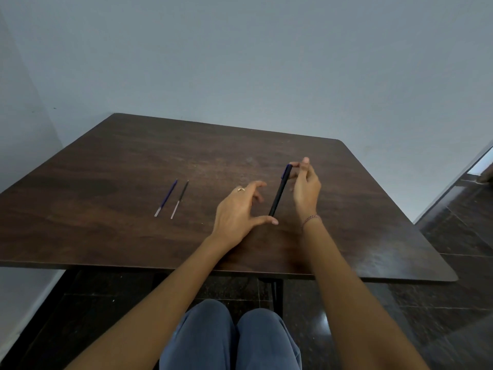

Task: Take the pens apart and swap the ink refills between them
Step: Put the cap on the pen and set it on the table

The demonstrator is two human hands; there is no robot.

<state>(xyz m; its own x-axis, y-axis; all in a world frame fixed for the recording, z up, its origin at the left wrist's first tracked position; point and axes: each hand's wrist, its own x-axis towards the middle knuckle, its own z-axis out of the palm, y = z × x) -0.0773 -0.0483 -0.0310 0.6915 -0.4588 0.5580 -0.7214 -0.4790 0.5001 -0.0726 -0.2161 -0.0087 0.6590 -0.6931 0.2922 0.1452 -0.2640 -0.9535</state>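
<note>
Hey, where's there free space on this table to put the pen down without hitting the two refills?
Free: the wide strip along the table's far edge, the left part beside the blue refill, and the right side beyond the right hand. Crowded: the middle, where the black refill lies near the left hand and the pen.

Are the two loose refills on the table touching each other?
No, the blue refill and the black refill lie side by side with a clear gap between them.
</note>
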